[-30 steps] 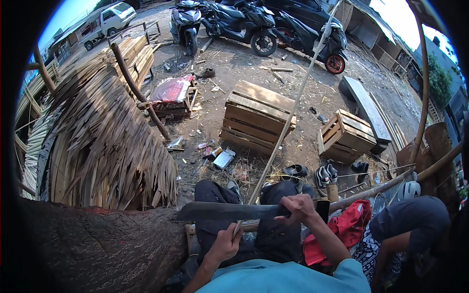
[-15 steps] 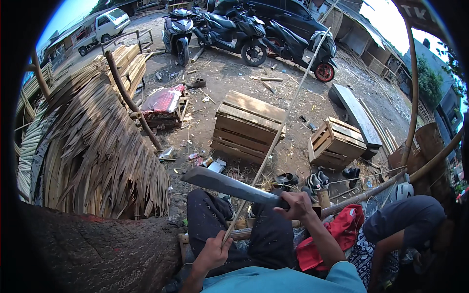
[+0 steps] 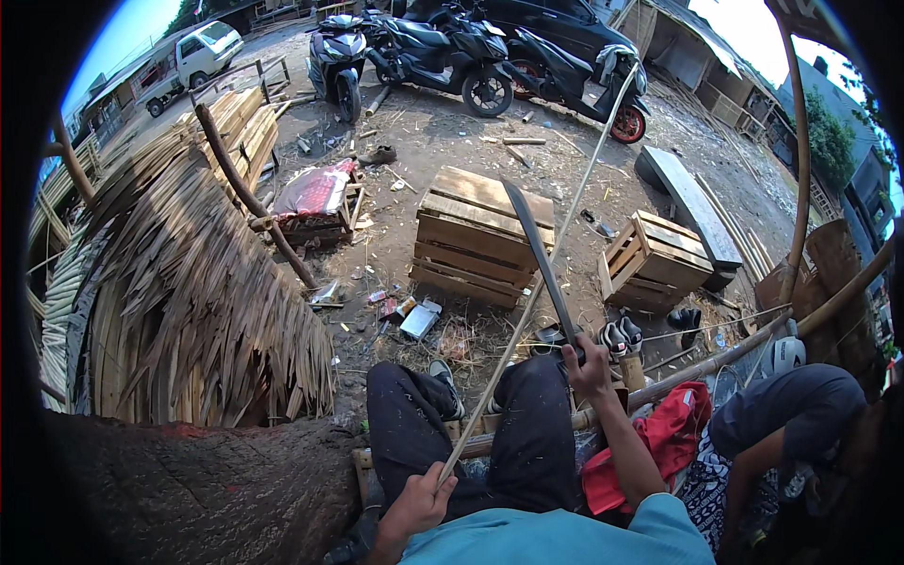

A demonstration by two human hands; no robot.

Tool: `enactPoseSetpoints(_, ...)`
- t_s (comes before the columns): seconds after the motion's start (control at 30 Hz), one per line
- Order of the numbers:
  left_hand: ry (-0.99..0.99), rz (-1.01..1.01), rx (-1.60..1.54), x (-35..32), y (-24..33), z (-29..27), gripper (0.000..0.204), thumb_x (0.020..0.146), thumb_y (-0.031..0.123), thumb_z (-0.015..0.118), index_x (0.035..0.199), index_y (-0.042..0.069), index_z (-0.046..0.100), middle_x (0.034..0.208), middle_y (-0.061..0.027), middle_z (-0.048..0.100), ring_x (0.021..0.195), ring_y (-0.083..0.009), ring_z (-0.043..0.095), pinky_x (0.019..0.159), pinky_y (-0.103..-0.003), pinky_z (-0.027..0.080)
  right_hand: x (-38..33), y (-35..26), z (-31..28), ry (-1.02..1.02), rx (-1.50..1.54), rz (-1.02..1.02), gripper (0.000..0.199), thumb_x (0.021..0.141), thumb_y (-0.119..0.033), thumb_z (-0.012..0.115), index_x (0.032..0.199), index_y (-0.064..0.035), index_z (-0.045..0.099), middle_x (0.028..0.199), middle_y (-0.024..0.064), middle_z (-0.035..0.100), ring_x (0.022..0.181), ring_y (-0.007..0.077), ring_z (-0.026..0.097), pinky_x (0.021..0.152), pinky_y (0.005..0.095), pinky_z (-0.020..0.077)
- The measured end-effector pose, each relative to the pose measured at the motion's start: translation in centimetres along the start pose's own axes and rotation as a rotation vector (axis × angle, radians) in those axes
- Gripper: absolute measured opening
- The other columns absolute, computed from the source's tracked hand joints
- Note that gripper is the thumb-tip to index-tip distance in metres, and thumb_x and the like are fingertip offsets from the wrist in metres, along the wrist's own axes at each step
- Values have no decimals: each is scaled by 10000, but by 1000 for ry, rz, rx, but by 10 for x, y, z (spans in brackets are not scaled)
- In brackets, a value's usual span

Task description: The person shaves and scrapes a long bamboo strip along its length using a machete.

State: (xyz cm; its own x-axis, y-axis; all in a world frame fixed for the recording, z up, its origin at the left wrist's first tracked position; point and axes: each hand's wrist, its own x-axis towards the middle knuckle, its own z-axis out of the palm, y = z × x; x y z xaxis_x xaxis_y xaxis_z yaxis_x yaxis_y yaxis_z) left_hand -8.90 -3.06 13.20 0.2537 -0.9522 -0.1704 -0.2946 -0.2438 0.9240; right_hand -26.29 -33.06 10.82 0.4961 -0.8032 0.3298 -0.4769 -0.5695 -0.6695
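Note:
My left hand (image 3: 421, 504) is closed around the near end of a long, thin bamboo strip (image 3: 502, 365), low over my lap. The strip slants up and away to the right, past the crates toward the parked motorbikes. My right hand (image 3: 589, 365) grips the handle of a machete (image 3: 540, 250) above my right knee. Its dark blade points up and away, leaning a little left, seen nearly edge-on. Near the handle the blade lies close to the strip on its right side; whether they touch, I cannot tell.
Two wooden crates (image 3: 482, 202) (image 3: 656, 262) stand ahead. Dried palm thatch (image 3: 217, 311) and a thick trunk (image 3: 188, 490) are at left. Close on my right lie a red cloth (image 3: 640, 443) and another person's bent arm (image 3: 758, 471). A bamboo pole (image 3: 669, 386) crosses in front; shoes (image 3: 621, 337) lie beyond.
The machete has swung from pointing left across the strip to pointing up and away. My right hand has shifted slightly up and right; my left hand is a little lower, still holding the strip.

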Motion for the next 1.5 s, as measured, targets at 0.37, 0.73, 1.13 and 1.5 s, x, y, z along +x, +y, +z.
enactPoseSetpoints(0.37,-81,-51,20,6,3,-5,160,909,156,500,939,-1,493,559,-163,513,507,-329,556,479,-378,406,-21,-27,-4,-278,-318,-566,461,730,-510,637,668,-82,477,544,61,508,488,255,552,461,353,432)
enactPoseSetpoints(0.73,-98,-79,-1,12,9,-2,154,911,146,484,944,-5,483,565,-173,511,518,-346,551,488,-388,402,-52,-35,6,-402,-148,-493,427,759,-460,633,695,-66,480,570,106,525,511,293,556,479,371,434)
enactPoseSetpoints(1.13,-78,-54,-12,-3,0,1,111,906,131,492,890,21,490,563,-115,525,500,-240,553,501,-353,422,-25,8,9,-40,4,14,360,846,-364,552,786,-9,533,569,174,523,537,365,553,498,395,410)
enactPoseSetpoints(1.5,-37,-95,79,1,4,-6,167,911,164,480,953,3,471,606,-221,535,588,-410,555,509,-440,409,-44,-30,10,-419,-272,-632,474,711,-531,635,660,-88,472,562,65,509,497,263,545,464,357,427)
